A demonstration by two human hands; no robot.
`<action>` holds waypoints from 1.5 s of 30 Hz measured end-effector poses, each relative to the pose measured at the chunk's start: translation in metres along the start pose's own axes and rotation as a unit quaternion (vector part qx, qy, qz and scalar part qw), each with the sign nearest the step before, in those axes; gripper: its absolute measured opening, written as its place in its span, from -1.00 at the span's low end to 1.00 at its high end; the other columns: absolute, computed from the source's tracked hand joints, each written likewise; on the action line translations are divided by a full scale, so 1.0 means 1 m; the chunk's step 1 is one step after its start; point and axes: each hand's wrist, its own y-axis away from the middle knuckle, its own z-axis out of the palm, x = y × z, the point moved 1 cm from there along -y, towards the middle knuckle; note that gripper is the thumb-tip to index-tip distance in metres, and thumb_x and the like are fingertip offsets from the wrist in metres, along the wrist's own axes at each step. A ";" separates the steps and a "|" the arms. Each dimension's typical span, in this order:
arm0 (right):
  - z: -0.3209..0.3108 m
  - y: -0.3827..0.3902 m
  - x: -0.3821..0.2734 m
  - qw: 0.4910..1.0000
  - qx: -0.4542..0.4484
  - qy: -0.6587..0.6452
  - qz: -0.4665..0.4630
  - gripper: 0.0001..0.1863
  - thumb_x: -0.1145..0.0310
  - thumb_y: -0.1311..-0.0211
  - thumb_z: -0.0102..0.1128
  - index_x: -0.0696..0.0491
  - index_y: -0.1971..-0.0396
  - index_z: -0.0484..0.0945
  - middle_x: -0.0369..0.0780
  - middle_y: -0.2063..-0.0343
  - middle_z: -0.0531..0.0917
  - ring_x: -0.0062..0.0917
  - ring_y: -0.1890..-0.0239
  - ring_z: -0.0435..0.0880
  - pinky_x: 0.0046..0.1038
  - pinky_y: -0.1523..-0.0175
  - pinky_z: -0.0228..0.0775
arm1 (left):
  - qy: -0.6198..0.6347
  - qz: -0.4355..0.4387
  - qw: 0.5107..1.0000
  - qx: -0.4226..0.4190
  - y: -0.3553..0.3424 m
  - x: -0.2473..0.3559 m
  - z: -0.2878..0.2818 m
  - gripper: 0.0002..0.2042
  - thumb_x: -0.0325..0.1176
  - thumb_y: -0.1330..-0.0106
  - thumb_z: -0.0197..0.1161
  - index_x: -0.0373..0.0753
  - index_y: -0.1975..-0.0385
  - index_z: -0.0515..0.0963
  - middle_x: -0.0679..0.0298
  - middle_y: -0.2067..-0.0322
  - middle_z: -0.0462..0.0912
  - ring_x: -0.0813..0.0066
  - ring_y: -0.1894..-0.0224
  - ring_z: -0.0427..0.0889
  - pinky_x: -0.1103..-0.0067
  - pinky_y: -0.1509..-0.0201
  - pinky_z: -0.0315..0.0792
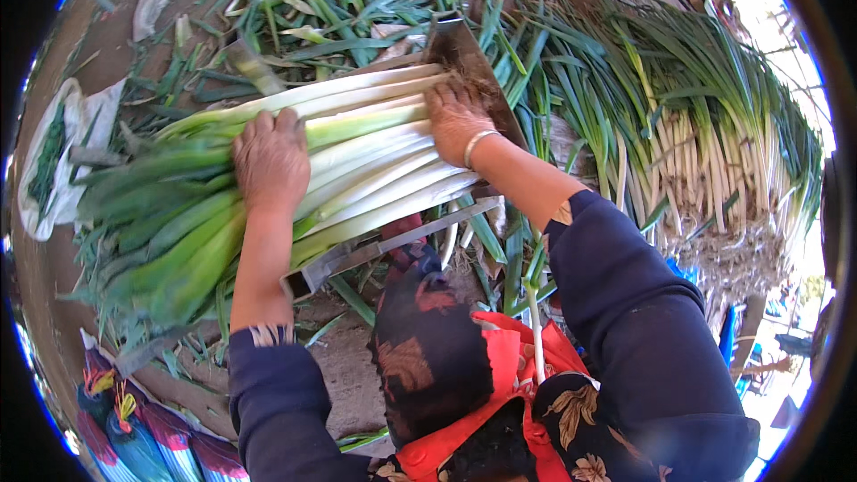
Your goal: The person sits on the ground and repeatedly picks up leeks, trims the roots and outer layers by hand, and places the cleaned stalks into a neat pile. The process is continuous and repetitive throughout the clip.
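Observation:
A bundle of long green onions [375, 147] lies in a metal frame [482, 67], white stalks to the right and green leaves spread to the left. My left hand [270, 161] is on top of the bundle where white turns to green, its fingers curled over the stalks. Near the frame's upright end plate, my right hand [457, 116] lies across the white ends with its fingers extended; a bracelet [479, 145] circles that wrist. The undersides of both hands are hidden. A lower rail [393, 243] of the frame runs along the bundle's near side.
At the right lies a large heap of green onions [714, 143] with roots and soil on them. Loose green leaves [312, 13] litter the ground beyond the frame. A white bag [67, 161] lies at the left, and several wrapped bundles [147, 428] are at the lower left.

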 end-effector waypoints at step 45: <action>0.011 0.253 0.181 0.695 0.064 -0.570 0.435 -0.56 0.21 -0.07 0.26 0.30 0.19 0.51 -0.08 0.47 0.64 -0.37 0.42 0.64 -0.31 0.35 0.50 | 0.411 -0.054 0.896 -0.161 -0.069 0.007 -0.071 -0.64 -0.17 -0.29 0.19 -0.37 0.11 0.54 0.27 0.24 0.60 0.51 0.18 0.50 0.59 0.03 0.36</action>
